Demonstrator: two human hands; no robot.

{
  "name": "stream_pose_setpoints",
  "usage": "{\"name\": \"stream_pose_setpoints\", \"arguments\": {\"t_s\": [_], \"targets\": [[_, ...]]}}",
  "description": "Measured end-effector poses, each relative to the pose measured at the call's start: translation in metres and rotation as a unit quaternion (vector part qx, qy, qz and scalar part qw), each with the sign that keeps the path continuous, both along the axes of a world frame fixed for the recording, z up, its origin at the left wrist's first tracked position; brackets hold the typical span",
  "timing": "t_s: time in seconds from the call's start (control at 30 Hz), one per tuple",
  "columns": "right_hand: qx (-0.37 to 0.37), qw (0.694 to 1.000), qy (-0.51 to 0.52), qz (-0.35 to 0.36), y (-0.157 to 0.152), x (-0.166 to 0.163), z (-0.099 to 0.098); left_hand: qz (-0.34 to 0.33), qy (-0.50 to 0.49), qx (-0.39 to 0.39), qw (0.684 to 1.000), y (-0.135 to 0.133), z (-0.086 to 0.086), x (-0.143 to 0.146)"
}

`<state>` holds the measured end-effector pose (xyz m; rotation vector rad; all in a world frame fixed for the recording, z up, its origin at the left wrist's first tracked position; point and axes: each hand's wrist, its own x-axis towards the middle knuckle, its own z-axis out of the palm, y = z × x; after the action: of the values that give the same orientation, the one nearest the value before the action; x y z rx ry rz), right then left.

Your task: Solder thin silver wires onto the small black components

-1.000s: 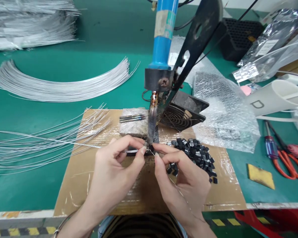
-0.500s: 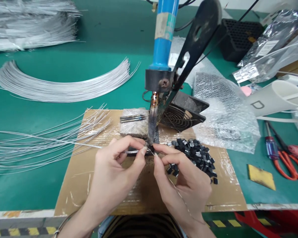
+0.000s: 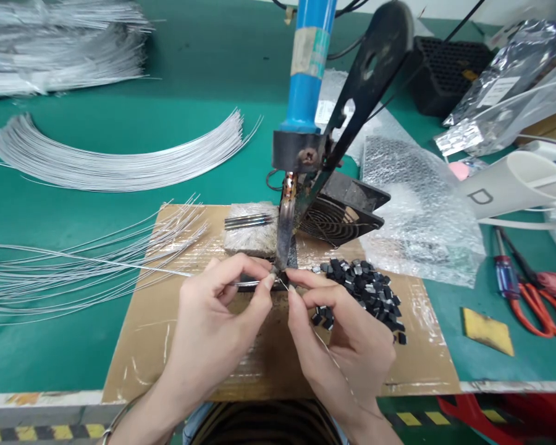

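Observation:
My left hand [image 3: 222,321] pinches the end of a white wire [image 3: 167,271] between thumb and fingers, just left of the tip of a soldering iron [image 3: 285,232]. The iron is clamped tip-down, its blue handle above. On the other side of the tip, my right hand [image 3: 343,340] pinches thin solder wire [image 3: 334,361], which trails back over the palm toward the wrist. Both sets of fingertips almost meet below the tip, hiding the joint. Beside my right hand lies a pile of small black parts [image 3: 364,287] with metal faces.
A cardboard sheet [image 3: 143,364] covers the green bench. Loose white wires [image 3: 88,278] and a curved wire bundle [image 3: 120,170] lie left. A black fan [image 3: 338,213] stands behind the iron; its bracket [image 3: 366,80] slants overhead. Scissors [image 3: 537,309], a yellow sponge [image 3: 487,330] and a white mug [image 3: 514,182] are right.
Hardly anything differs. Both hands keep their pinch at the iron's tip, and the whole view has shifted very slightly.

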<state>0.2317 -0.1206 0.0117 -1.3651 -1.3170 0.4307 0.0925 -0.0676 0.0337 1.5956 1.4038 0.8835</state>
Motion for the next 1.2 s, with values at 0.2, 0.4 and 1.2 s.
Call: {"name": "stream_pose_setpoints", "arguments": {"t_s": [0.2,0.4,1.2], "targets": [[0.0,1.0,0.002,-0.002,-0.001,0.001,0.0,-0.004,0.015,0.001,1.0,0.0,0.0,0.001],[0.003,1.0,-0.026,-0.015,0.001,0.0,0.002,0.002,0.051,0.009,0.999,-0.004,-0.003,0.0],[0.018,0.999,-0.023,-0.019,0.001,-0.001,-0.002,0.012,0.055,0.043,0.997,-0.011,-0.005,0.003]]}}
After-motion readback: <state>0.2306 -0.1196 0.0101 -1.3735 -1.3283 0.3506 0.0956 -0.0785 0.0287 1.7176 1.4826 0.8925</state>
